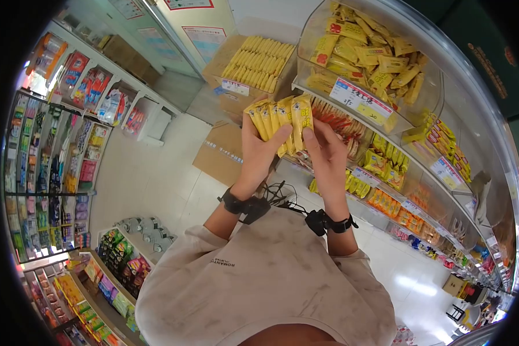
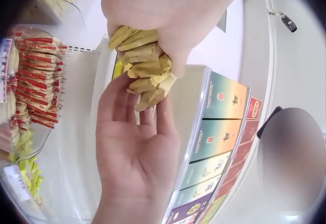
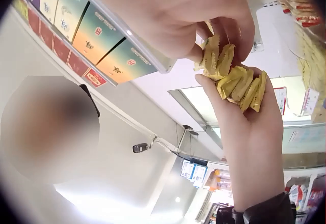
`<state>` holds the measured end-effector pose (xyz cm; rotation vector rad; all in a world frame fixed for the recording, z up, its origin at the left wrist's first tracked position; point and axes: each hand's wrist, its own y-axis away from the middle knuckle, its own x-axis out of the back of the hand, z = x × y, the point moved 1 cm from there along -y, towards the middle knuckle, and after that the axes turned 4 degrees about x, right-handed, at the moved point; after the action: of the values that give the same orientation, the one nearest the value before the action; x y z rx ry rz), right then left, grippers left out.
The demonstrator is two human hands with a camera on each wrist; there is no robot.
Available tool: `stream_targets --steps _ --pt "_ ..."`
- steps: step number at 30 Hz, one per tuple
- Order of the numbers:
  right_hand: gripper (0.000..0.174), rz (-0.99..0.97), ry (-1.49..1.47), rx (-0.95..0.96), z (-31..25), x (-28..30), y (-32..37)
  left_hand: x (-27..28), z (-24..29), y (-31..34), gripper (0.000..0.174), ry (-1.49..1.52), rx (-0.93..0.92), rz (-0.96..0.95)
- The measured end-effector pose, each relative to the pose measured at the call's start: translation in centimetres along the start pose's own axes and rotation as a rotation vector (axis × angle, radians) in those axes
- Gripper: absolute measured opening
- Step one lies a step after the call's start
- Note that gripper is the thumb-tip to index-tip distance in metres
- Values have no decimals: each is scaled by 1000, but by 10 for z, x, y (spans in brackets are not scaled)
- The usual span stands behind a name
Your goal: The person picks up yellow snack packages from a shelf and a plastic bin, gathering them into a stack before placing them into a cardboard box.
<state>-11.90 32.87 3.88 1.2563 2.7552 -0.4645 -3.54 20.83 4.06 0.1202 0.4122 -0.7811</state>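
A row of slim yellow snack packets (image 1: pixel 268 118) is held up between both hands in front of the shelf. My left hand (image 1: pixel 258 153) grips the left part of the row, its thumb across the front. At the right end, my right hand (image 1: pixel 331 161) pinches packets between thumb and fingers. The left wrist view shows the crimped ends of the packets (image 2: pixel 145 61) bunched side by side, with the right hand (image 2: pixel 135 155) below them. From the right wrist, the packets (image 3: pixel 242 86) form two small groups, one in each hand.
Behind the hands, a cardboard box holds rows of yellow packets (image 1: pixel 259 60). A clear bin of loose yellow packets (image 1: pixel 380 55) stands at upper right, above red-and-white packets (image 1: pixel 340 118). Flattened cardboard (image 1: pixel 219 153) lies on the floor. Stocked shelves (image 1: pixel 49 167) line the left side.
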Motion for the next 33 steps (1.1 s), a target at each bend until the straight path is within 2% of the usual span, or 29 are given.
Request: stream_targets --steps 6,9,12,15,18,19,21,26,30,33 --pt "36 -50 -97 -62 -2 -24 -4 26 0 -5 70 -87 -109 6" --pt "37 -36 -42 -126 0 -43 -5 44 5 -9 70 -53 -158 13" --pt "38 -104 -112 -107 14 -70 -9 67 15 -13 71 -36 -80 55" --pt "40 -99 -147 -245 25 -109 -12 105 26 -26 67 -81 -99 67" --pt "41 -169 -86 -194 23 -154 -19 144 40 -32 66 -205 -121 90" --pt "41 -237 -31 -185 25 -165 -23 156 46 -34 63 -170 -108 112" --pt "42 -248 -33 -191 32 -194 -28 178 55 -39 56 -98 -75 151" --pt "45 -281 -35 -219 53 -249 -41 234 55 -54 55 -99 -45 232" --pt "46 -240 -61 -228 59 -276 -41 253 70 -56 59 -87 0 162" --pt "46 -219 -42 -247 67 -281 -43 252 74 -65 62 -90 -37 176"
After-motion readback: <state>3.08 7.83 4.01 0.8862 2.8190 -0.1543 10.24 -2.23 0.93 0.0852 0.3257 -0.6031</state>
